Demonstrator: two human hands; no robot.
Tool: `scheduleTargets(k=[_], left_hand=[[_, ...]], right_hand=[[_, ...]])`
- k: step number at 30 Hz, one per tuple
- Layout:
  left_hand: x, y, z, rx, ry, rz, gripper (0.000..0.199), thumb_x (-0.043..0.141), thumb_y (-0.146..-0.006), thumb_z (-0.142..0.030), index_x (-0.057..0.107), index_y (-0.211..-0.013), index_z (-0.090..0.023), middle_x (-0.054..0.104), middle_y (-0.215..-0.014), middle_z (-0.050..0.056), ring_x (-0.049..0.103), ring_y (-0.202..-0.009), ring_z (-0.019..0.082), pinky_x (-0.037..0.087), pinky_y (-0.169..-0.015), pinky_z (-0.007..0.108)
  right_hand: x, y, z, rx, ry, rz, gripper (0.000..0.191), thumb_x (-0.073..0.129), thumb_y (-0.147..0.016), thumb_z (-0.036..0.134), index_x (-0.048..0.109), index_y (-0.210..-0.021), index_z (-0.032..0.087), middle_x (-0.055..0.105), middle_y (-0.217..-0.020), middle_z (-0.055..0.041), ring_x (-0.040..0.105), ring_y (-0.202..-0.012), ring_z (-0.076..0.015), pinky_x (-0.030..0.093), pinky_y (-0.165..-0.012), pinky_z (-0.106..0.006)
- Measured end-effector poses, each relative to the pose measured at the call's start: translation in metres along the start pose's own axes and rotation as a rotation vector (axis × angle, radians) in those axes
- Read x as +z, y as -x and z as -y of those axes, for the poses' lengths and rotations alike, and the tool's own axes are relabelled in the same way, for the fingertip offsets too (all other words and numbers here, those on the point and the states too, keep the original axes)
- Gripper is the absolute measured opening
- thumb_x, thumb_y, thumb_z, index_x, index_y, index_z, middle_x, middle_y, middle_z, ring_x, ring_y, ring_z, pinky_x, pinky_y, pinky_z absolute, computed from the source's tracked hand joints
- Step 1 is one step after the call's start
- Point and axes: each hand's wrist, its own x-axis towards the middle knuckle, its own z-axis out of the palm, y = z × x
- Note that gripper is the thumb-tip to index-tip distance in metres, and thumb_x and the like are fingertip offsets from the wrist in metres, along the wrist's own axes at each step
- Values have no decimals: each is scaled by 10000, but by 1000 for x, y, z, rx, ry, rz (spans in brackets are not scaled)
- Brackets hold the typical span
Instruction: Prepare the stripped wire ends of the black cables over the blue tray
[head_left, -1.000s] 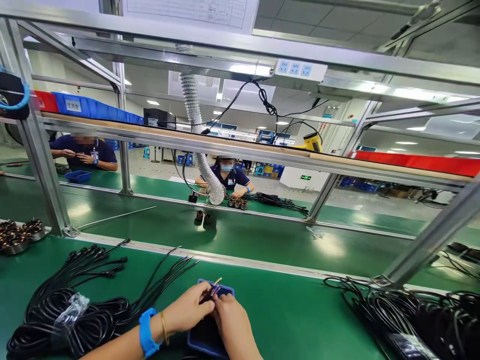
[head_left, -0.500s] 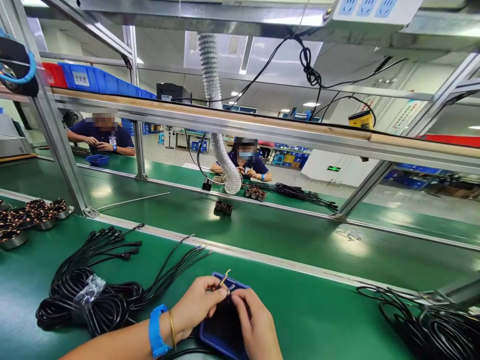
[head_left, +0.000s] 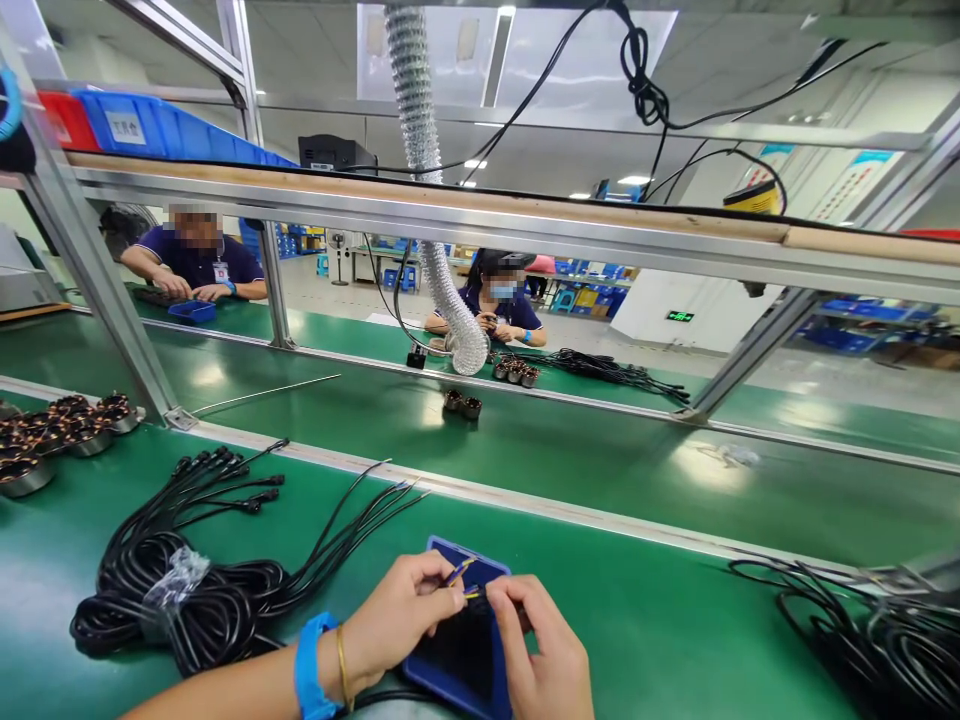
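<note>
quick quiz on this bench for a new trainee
1. Which wrist wears the blue wristband? A) left B) right C) neither
2. True or false: the coiled black cables on the green bench belt are bound with clear plastic.
3. Fill in the blank: the left hand and right hand hold thin wire ends above a ___ tray.

Key: 1. A; 2. true; 3. blue
</note>
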Motion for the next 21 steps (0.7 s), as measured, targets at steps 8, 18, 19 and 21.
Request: scheduleTargets(k=[8, 18, 19, 21], left_hand=[[-1, 1, 2, 36, -22, 7, 273, 626, -767, -420, 536, -742, -163, 427, -679, -40, 367, -585, 92, 311, -534, 228], [-2, -1, 3, 49, -25, 9, 289, 632, -768, -432, 539, -734, -161, 426, -663, -42, 368, -579, 94, 317, -526, 228], [-2, -1, 4, 52, -25, 11, 289, 633, -767, -432, 539, -733, -161, 427, -664, -42, 368, -580, 94, 319, -527, 228], [-2, -1, 4, 50, -20, 10, 291, 638, -765, -433, 542, -737, -160, 430, -667, -40, 367, -583, 94, 319, -528, 227]], right_hand=[[-1, 0, 2, -52, 20, -31, 128, 553, -948, 209, 648, -864, 226, 659, -755, 1, 618, -611, -129, 500, -575, -200], [-4, -2, 3, -83, 52, -38, 123, 559, -948, 202, 652, -870, 224, 663, -766, -7, 626, -638, -130, 504, -565, -192], [-4, -2, 2, -87, 57, -33, 123, 557, -950, 205, 650, -872, 224, 662, -767, -8, 625, -639, -130, 503, -561, -190], [-5, -1, 1, -85, 70, -28, 124, 551, -956, 210, 644, -875, 223, 655, -765, -8, 619, -638, -128, 501, -562, -191]])
